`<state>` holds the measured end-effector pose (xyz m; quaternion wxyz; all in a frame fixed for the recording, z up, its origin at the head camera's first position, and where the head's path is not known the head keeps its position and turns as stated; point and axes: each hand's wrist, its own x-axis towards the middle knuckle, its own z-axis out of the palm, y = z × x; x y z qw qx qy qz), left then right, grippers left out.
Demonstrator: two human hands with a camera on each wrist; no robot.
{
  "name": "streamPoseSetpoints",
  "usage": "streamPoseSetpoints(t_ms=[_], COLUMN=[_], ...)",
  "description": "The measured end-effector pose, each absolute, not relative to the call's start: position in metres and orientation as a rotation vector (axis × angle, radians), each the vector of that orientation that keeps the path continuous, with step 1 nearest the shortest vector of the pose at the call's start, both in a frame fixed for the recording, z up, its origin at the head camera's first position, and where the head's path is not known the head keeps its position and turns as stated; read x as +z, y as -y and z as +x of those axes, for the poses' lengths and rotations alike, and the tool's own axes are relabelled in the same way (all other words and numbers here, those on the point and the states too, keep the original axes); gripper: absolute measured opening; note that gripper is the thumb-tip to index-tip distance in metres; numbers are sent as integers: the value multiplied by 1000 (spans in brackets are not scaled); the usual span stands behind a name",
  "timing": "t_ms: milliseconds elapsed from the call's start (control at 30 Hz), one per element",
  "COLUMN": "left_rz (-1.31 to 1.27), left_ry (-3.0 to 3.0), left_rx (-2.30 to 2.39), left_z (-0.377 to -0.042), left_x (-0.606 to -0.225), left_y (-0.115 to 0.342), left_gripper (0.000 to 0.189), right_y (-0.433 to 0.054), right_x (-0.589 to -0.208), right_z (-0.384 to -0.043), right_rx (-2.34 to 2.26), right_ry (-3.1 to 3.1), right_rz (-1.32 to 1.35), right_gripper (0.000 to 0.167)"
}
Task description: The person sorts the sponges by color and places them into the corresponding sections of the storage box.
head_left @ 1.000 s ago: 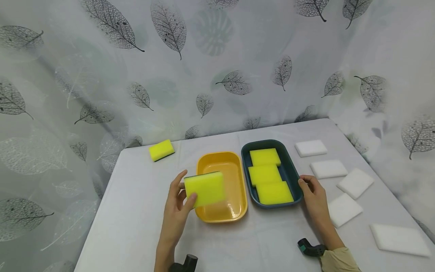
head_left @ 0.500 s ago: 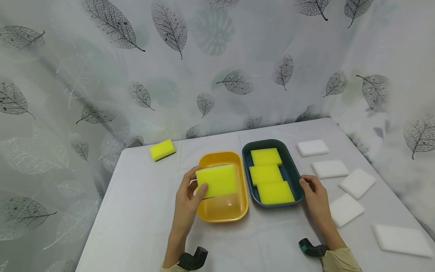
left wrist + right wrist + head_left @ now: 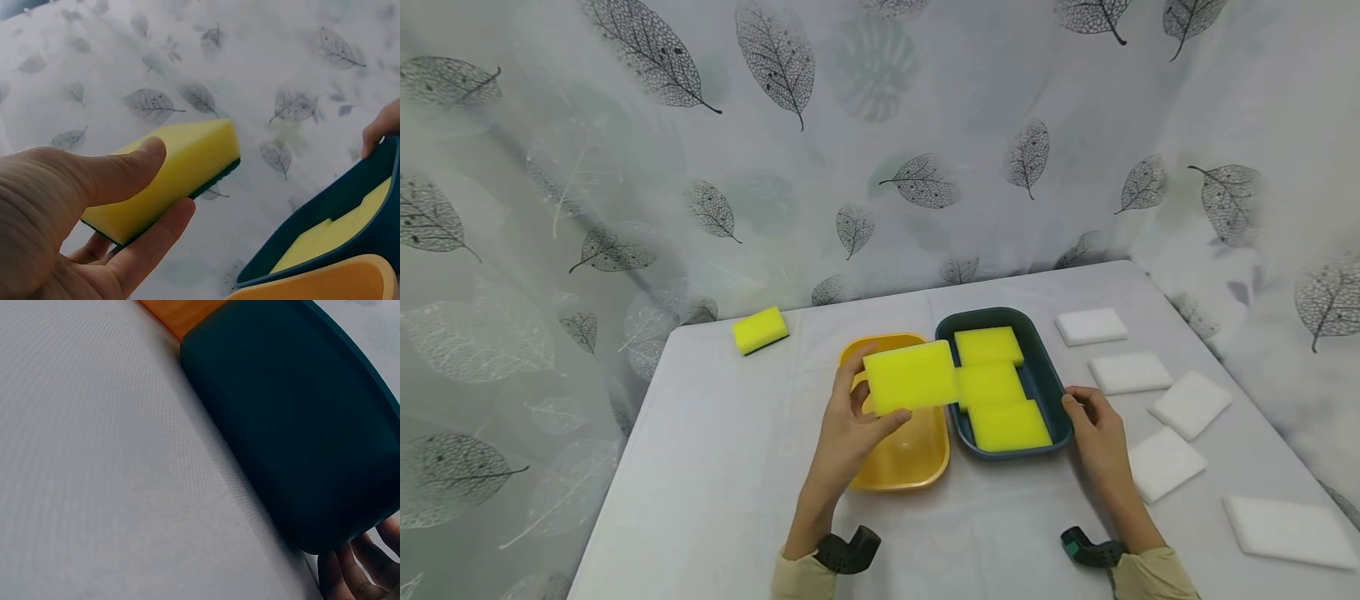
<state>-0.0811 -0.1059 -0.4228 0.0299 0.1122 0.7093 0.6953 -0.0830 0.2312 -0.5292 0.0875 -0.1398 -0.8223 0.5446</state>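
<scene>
A yellow sponge [image 3: 912, 377] with a dark green scouring side [image 3: 215, 177] is held between the thumb and fingers of my left hand [image 3: 847, 421]. It is in the air over the yellow tray [image 3: 895, 479], its right end reaching the near edge of the dark teal tray [image 3: 1000, 455]. Several yellow sponges [image 3: 1009, 427] lie overlapping inside the teal tray. At that tray's right side, my right hand [image 3: 1096, 429] grips the rim, thumb on top. The right wrist view shows its fingertips [image 3: 350, 575] against the outer wall.
Another yellow sponge [image 3: 760, 331] lies at the table's back left. Several white sponge blocks [image 3: 1191, 405] are spread along the right side of the white-covered table [image 3: 715, 467]. A leaf-patterned curtain [image 3: 970, 125] hangs behind.
My left hand has carried the sponge rightward and a little up, from the yellow tray's left side towards the teal tray. My right hand has stayed on the teal tray's rim.
</scene>
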Motion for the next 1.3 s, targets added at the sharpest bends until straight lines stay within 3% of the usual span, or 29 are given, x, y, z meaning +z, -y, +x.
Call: streamPoseSetpoints(t_ms=[233, 767, 1300], left_rz=[373, 447, 532], left_ry=[-2144, -2328, -2828], left_rx=[2135, 2065, 1609], left_z=[-90, -113, -137], left_x=[-423, -428, -442], left_y=[93, 66, 38], left_gripper=[98, 84, 84], right_y=[-232, -230, -229], right_x=[-530, -527, -527], right_z=[-84, -81, -81], right_rx=[1618, 1616, 1609], right_ry=[2444, 2435, 2450], right_rz=[-425, -390, -395], right_gripper=[41, 43, 45])
